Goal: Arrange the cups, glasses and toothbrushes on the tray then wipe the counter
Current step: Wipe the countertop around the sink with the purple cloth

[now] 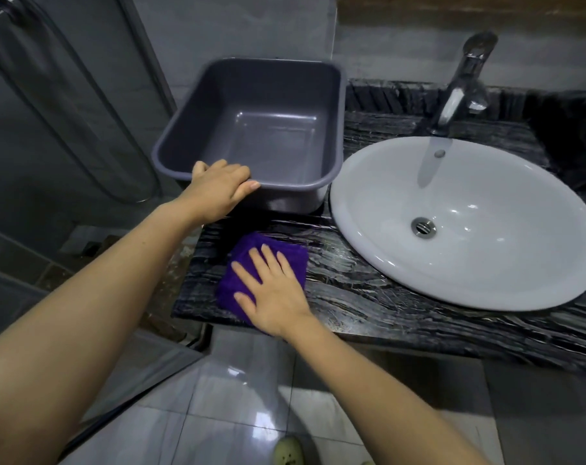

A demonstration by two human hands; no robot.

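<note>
A grey plastic tray (332, 105), deep and rectangular with nothing inside, is tilted up off the black marble counter (385, 307) at the counter's left end. My left hand (219, 189) grips the tray's near rim, fingers curled over the edge. A folded purple cloth (238, 263) lies on the counter just below the tray. My right hand (273, 292) presses flat on the cloth with its fingers spread. No cups, glasses or toothbrushes are in view.
A white oval basin (469, 263) sits on the counter to the right, with a chrome tap (462, 82) behind it. A glass shower screen (66, 112) stands at the left. Tiled floor and the toe of a shoe (288, 449) show below the counter's front edge.
</note>
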